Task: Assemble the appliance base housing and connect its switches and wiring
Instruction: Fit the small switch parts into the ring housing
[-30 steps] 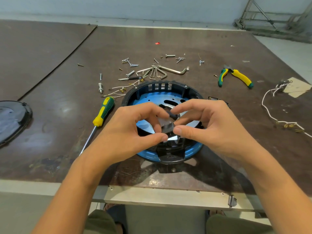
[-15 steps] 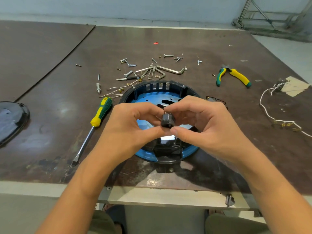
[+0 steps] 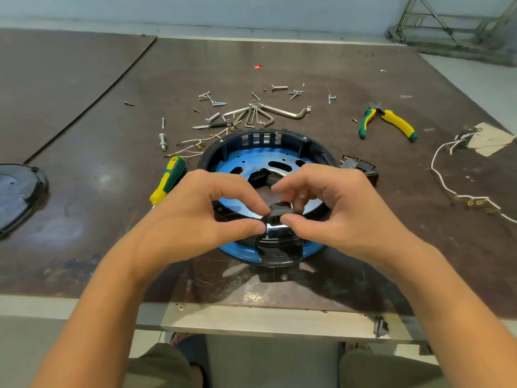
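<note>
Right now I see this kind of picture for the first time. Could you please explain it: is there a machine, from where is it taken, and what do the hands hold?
No machine is here: a person works with two bare hands. The one camera sits on the person's head and looks forward and down, so both arms enter from below. The left hand and the right hand together pinch a small black part above a round black and blue base housing, which lies on a brown table. Around it lie a green and yellow screwdriver, pliers, hex keys, loose screws, white wires and, beside the housing, black switches.
</note>
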Motion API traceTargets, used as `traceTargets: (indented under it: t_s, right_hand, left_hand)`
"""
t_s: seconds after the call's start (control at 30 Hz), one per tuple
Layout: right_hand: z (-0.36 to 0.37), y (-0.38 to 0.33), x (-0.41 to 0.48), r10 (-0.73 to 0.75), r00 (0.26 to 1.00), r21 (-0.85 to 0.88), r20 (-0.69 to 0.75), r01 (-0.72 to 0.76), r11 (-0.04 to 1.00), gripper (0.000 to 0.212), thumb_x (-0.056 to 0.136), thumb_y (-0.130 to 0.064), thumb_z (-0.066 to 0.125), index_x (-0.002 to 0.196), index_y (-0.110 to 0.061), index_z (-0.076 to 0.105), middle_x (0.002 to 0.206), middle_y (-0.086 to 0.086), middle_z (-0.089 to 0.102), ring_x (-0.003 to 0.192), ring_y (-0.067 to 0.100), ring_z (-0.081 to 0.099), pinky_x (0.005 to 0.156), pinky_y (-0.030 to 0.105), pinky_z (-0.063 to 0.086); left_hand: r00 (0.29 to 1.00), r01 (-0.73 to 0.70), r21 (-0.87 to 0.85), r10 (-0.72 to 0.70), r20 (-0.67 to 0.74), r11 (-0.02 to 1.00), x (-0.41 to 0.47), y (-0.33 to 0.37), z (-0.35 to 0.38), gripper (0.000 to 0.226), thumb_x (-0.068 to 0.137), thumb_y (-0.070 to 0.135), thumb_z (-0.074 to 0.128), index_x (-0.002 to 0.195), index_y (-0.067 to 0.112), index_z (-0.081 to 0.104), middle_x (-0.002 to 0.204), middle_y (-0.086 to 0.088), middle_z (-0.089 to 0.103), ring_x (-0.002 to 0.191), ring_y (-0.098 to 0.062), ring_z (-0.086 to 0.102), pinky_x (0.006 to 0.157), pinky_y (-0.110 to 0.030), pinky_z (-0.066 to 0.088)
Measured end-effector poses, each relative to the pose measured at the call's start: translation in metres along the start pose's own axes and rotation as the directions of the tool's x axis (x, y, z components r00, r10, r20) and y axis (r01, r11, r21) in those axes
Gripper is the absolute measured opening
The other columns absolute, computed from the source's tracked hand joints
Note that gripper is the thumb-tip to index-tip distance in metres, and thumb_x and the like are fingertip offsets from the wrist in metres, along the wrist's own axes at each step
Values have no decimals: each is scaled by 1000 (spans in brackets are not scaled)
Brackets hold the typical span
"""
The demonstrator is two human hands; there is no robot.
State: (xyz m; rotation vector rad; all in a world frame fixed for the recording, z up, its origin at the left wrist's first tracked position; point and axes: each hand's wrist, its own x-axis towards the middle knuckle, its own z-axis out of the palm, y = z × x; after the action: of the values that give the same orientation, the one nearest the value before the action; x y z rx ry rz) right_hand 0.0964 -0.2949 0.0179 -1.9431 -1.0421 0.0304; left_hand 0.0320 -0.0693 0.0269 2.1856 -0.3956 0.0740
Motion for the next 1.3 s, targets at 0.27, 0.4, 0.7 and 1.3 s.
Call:
traceTargets:
  t_s: [0.27, 0.4, 0.7, 1.3]
  right_hand:
    - [0, 6, -1, -12, 1000, 60, 20, 11, 998, 44, 81, 0, 78, 122, -9, 65, 94, -1, 67, 82, 25, 64, 77, 32, 55]
    - [1, 5, -2, 5, 1000, 101, 14, -7, 995, 52, 81, -1, 78, 129, -10, 59, 95, -1, 67, 84, 27, 64, 79, 31, 55]
    - [-1, 3, 1, -81, 996, -82, 24, 83, 993, 15, 81, -3, 78, 92, -12, 78, 89, 1, 68, 77, 18, 63, 72, 34, 54]
    - [2, 3, 1, -67, 997, -130, 39, 72, 989, 12, 80, -9, 83, 90, -14, 79, 86, 0, 65, 82, 18, 64, 71, 36, 53]
  left_hand:
    - [999, 8, 7, -9, 39, 1000, -1, -3, -2, 25, 75, 16, 85, 95, 29, 76, 96, 10, 73, 96, -16, 69, 85, -40, 55]
    - [999, 23, 4, -23, 34, 1000, 0, -3, -2, 24, 75, 15, 85, 94, 28, 75, 95, 8, 73, 95, -16, 69, 84, -40, 55]
    - [997, 63, 31, -64, 53, 998, 2, -1, -3, 35, 72, 18, 87, 101, 28, 70, 90, 11, 72, 94, -10, 69, 92, -27, 50]
    - [999, 41, 10, -41, -13, 999, 2, -4, 6, 19, 70, 31, 87, 84, 30, 74, 86, 13, 73, 87, -10, 70, 79, -40, 56]
